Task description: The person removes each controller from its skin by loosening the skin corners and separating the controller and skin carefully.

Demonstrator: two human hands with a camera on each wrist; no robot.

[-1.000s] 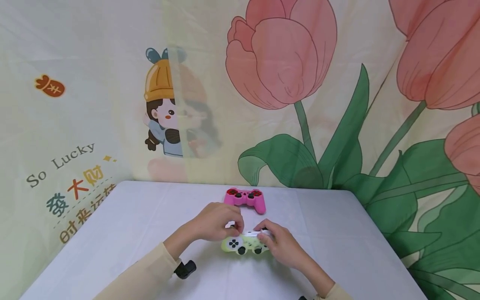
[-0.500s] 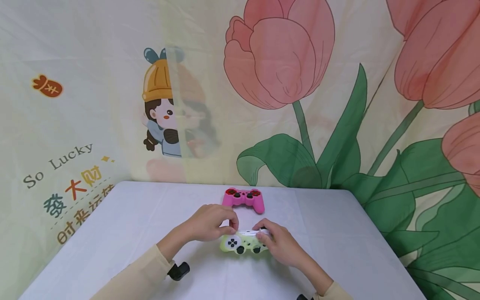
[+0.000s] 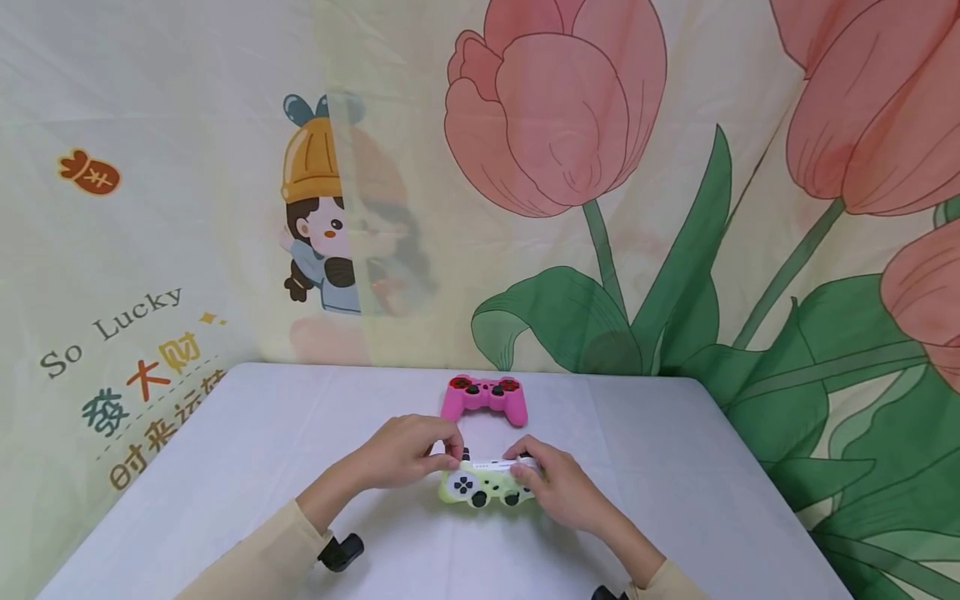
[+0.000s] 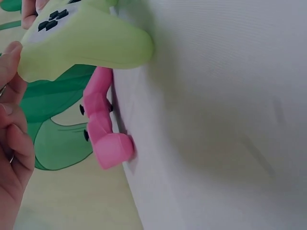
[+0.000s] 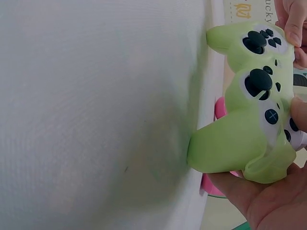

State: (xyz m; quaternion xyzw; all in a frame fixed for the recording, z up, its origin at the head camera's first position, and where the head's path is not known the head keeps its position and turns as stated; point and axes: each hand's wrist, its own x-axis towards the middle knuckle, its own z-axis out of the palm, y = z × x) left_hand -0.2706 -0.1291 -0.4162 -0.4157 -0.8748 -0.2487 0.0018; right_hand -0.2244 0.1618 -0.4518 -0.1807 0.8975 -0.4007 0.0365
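Note:
A white game controller (image 3: 491,465) wears a light green, soft-looking cover (image 5: 225,143) and stands on its grips on the table. Its top edge shows white, and in the right wrist view the cover's right corner is folded loose. My right hand (image 3: 561,487) grips the controller's right end, thumb on the front face and fingers behind. At the upper left corner, my left hand (image 3: 408,452) pinches the cover's edge between thumb and fingertips; a black shoulder button shows just beside them. In the left wrist view, the green left grip (image 4: 110,43) hangs over the tabletop.
Behind the hands, a pink game controller (image 3: 484,400) lies near the far edge of the white-covered table (image 3: 300,417). A printed curtain (image 3: 570,317) with tulips rises right behind that edge. Each wrist carries a small black camera (image 3: 341,552).
My left hand has slid left and slightly down along the controller's top edge to its left corner, uncovering the white top and the shoulder button. My right hand has hardly moved.

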